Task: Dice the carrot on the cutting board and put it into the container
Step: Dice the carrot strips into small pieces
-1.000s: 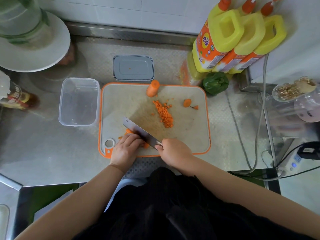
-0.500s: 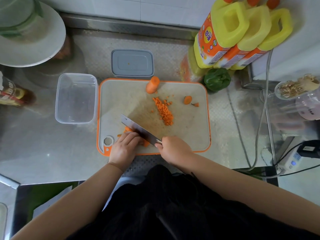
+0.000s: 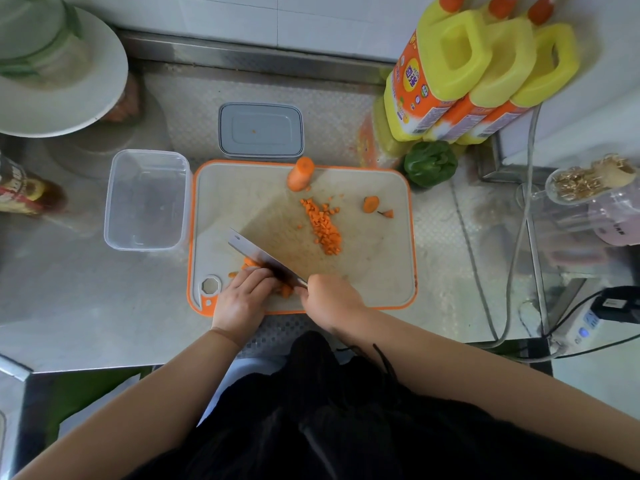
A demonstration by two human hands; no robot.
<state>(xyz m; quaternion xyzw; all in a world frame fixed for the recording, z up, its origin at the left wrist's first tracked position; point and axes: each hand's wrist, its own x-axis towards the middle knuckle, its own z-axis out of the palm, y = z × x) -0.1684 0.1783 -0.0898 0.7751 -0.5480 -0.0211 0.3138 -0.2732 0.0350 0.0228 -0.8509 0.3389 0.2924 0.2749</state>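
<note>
While the knife's down on the board, here's what's around:
Right hand (image 3: 330, 299): fingers wrapped round the handle of the knife (image 3: 258, 254), blade angled far-left.
Left hand (image 3: 244, 299): fingers curled and bunched together, pressing down on carrot strips (image 3: 251, 263) at the near-left of the cutting board (image 3: 377, 271).
Diced carrot (image 3: 323, 226): loose pile mid-board.
Carrot stub (image 3: 300, 174): far edge of the board.
Container (image 3: 147, 199): clear tub just left of the board, nothing in it.
Lid (image 3: 260, 130): grey, beyond the board.
Green pepper (image 3: 430, 163): off the far-right corner, in front of the yellow bottles (image 3: 481, 74).
</note>
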